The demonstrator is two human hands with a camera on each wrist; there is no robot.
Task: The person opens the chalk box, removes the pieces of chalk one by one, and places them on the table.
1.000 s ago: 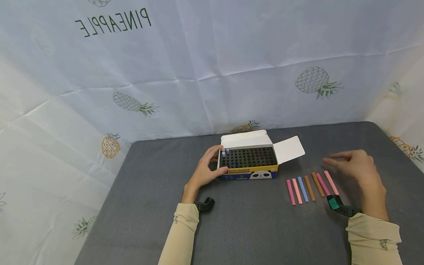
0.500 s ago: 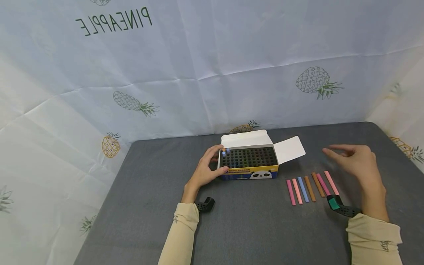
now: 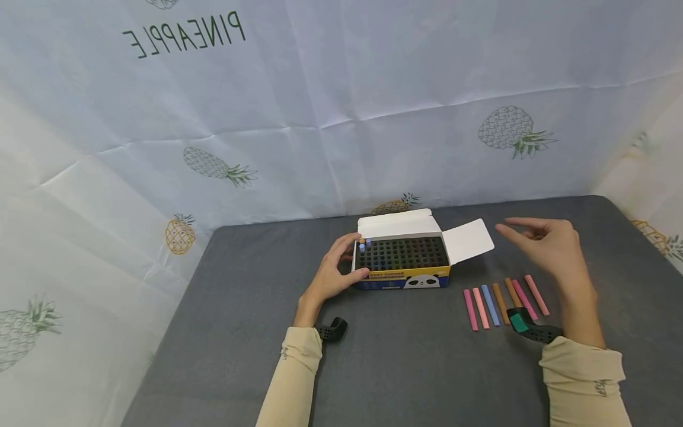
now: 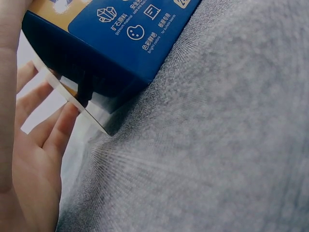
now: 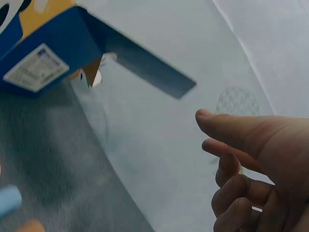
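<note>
An opened chalk box [image 3: 402,281], yellow and blue with a panda on its front, stands at the table's back middle. Its dark foam insert [image 3: 405,254] has rows of holes, with a few chalk ends showing at the left corner. My left hand [image 3: 333,273] grips the box's left end, thumb at the front and fingers round the side and back. Just right of the box's white side flap [image 3: 468,241], my right hand [image 3: 552,249] hovers with thumb and forefinger reaching left. In the right wrist view, that hand [image 5: 256,159] has nothing between its loosely bent fingers.
Several chalk sticks in pink, blue [image 3: 490,305] and brown [image 3: 500,303] lie in a row on the grey table [image 3: 416,367], right of the box. My right wrist's black camera mount [image 3: 533,327] overlaps some of them. A white pineapple-print curtain [image 3: 331,172] hangs behind.
My right hand has moved left and up toward the box's side flap. The left hand, box and chalk sticks stay where they were.
</note>
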